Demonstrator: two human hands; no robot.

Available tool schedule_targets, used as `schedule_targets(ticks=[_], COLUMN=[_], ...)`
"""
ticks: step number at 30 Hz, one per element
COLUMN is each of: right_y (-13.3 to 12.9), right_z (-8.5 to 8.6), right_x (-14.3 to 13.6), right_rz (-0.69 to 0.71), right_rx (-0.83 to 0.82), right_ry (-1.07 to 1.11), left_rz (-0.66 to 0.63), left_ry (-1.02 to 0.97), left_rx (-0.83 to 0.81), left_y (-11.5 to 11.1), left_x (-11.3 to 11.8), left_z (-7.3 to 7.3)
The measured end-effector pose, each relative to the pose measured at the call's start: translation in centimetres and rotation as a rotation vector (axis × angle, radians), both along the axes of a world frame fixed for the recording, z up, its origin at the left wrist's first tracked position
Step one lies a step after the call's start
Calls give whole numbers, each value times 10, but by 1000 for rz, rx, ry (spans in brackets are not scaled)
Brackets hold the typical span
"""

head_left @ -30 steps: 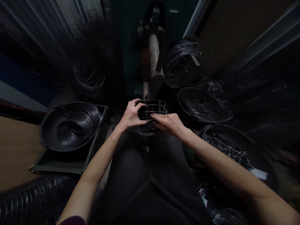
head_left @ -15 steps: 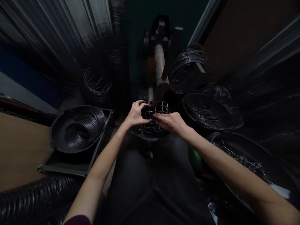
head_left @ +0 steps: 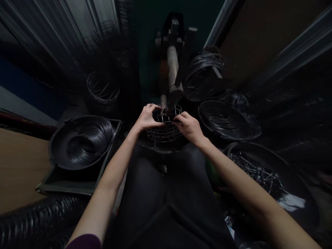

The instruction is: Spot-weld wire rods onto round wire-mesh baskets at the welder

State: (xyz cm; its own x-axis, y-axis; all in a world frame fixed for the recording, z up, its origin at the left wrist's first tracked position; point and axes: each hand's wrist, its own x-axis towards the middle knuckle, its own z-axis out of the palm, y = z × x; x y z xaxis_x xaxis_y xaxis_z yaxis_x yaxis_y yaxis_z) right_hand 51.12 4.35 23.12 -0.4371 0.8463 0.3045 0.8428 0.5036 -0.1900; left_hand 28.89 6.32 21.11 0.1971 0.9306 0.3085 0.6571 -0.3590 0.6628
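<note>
A round wire basket [head_left: 166, 133] of thin metal rods is between my hands, just beyond my knees. My left hand [head_left: 148, 118] grips its left side, thumb along the near rim and fingers over the far left part. With bent fingers, my right hand [head_left: 188, 126] pinches the rim at the near right; the fingertips partly hide what they hold. Right behind the basket stands a machine with a pale cylindrical arm [head_left: 173, 65], its lower end over the basket's far side. Whether the arm touches the wire I cannot tell.
At left, a black basin [head_left: 58, 148] holding a wire coil [head_left: 94, 143] rests on a crate [head_left: 64, 188]. Wire rings [head_left: 102, 91] stand behind it. On the right are another coil [head_left: 204, 74], a pan of wire rings [head_left: 220, 119] and a large basin [head_left: 298, 186] with loose wire pieces.
My right hand has shifted from the basket's middle to its right rim, fingers more bent. My left hand stays on the left side. The whole view has moved slightly.
</note>
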Motion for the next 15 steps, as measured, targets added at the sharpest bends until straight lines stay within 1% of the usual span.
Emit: schedule_targets(ticks=[4, 7, 9, 12, 14, 15], right_y=[10, 17, 25, 35, 34, 30], right_z=[-4, -6, -4, 4, 8, 8], right_x=[2, 3, -2, -11, -8, 0], right_rz=[24, 9, -37, -116, -117, -99], right_rx=[-4, -2, -13, -52, -72, -70], right_ry=[115, 174, 188, 164, 185, 222], left_rz=[-28, -23, -2, 8, -6, -14], left_ry=[-2, -22, -28, -5, -4, -16], left_rx=[22, 11, -13, -57, -72, -67], left_y=[8, 18, 29, 43, 47, 47], left_x=[-4, -7, -7, -6, -6, -8], left_z=[-2, -4, -2, 3, 4, 3])
